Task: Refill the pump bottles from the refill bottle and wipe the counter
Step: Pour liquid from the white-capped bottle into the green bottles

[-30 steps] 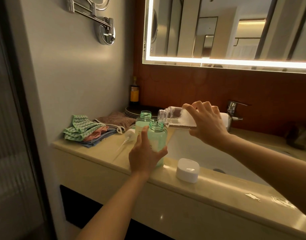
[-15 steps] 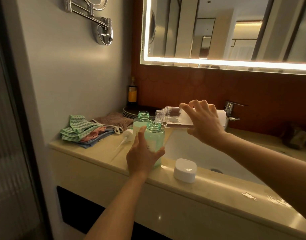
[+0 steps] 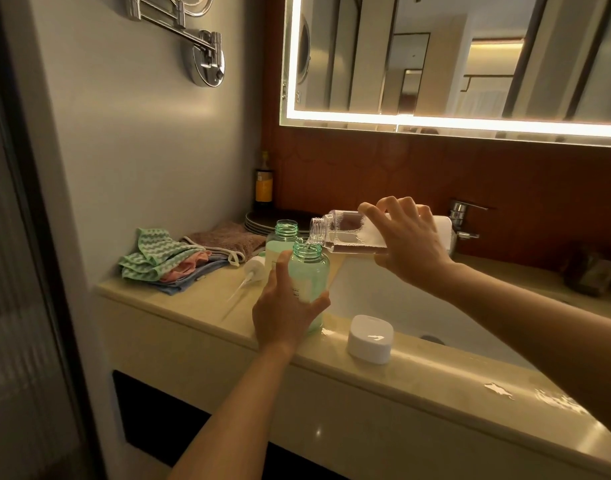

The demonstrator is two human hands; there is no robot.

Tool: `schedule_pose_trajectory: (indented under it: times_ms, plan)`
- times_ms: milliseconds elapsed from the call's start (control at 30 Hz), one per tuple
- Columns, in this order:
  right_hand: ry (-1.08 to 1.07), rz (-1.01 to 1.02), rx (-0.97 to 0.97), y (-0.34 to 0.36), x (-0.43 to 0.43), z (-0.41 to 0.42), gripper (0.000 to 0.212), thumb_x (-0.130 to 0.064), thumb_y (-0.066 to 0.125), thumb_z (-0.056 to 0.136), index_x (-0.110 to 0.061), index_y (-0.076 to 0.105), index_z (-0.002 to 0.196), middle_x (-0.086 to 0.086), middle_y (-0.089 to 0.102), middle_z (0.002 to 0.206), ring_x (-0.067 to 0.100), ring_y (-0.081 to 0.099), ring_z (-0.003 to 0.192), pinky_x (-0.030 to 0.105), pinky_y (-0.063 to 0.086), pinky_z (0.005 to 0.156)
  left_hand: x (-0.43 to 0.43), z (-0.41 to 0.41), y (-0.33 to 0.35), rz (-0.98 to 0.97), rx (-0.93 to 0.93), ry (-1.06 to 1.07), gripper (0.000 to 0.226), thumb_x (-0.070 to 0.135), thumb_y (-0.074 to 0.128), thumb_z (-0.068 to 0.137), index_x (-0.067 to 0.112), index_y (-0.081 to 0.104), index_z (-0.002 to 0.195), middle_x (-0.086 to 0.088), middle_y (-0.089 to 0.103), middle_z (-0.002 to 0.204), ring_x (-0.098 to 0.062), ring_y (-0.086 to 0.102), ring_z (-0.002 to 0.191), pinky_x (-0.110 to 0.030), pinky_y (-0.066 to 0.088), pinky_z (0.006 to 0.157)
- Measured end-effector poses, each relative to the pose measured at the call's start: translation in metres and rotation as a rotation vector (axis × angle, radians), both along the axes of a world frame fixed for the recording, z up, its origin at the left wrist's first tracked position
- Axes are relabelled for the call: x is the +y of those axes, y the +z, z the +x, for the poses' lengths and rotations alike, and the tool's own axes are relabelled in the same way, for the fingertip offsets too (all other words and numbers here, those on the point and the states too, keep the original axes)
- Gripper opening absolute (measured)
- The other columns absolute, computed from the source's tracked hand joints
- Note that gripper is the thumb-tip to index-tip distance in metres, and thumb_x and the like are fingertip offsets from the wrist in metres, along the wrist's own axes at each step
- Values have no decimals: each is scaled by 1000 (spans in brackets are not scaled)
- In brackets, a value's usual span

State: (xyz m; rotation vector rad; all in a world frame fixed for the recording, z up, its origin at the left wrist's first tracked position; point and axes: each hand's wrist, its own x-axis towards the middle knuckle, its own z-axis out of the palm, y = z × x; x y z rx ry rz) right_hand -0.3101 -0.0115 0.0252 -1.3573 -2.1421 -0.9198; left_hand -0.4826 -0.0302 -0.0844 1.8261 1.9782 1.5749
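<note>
Gripped the near green pump bottle (image 3: 311, 271) with the left hand (image 3: 283, 315), thumb up the left side and fingers (image 3: 318, 301) curled round the right of the lower body. Held it upright on the tabletop (image 3: 200, 299), at the left front corner of the white basin (image 3: 383, 299), neck open and pump off.

Clasped the clear refill bottle (image 3: 342, 235) in the right hand (image 3: 406, 242), fingers wrapped over the top of its body, thumb underneath and mostly hidden. Tipped it almost level above the basin, open mouth pointing left and sitting just over the near bottle's neck. Saw clear liquid pooled along its lower side and what looked like a thin stream dropping from mouth to neck.

Found the second green pump bottle (image 3: 285, 237) just behind the first, upright and open-necked too; could not tell whether touching or merely close. Saw a white pump head (image 3: 254, 268) with its tube lying on the tabletop to the left of both bottles, and a white cap (image 3: 370, 339) standing on the front edge to the right of the left hand.

Noted folded cloths (image 3: 162, 261) in green, pink and blue piled at the far left, a brown towel (image 3: 228, 239) beside them, and a stack of dark plates (image 3: 262, 220) behind. Spotted a dark bottle with a yellow label (image 3: 264, 183) in the corner, a chrome tap (image 3: 461, 216) behind the right hand, and a lit mirror (image 3: 453, 64) above.
</note>
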Motion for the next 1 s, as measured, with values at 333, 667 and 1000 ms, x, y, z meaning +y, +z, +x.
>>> schedule_pose_trajectory:
  times_ms: [333,667,1000]
  plan:
    - [-13,1,-13,0,0,0,72,-19,77,68,-18,43,132,12,49,125,33,44,112,47,38,92,1,0,-2,0,1,10,91,59,68,68,27,20,139,-3,46,137,-22,53,115,-33,50,84]
    - [-15,0,-16,-1,2,0,72,-19,78,67,-17,44,131,13,50,125,33,45,112,48,39,92,0,-1,-3,12,-7,-4,91,57,69,68,27,21,139,-4,47,136,-23,53,114,-34,50,85]
    - [-20,3,-27,-1,2,0,72,-20,78,68,-18,43,132,13,49,125,33,45,112,48,39,92,0,-1,-3,4,-15,-8,91,57,69,69,27,20,140,-4,45,137,-23,53,116,-36,51,87]
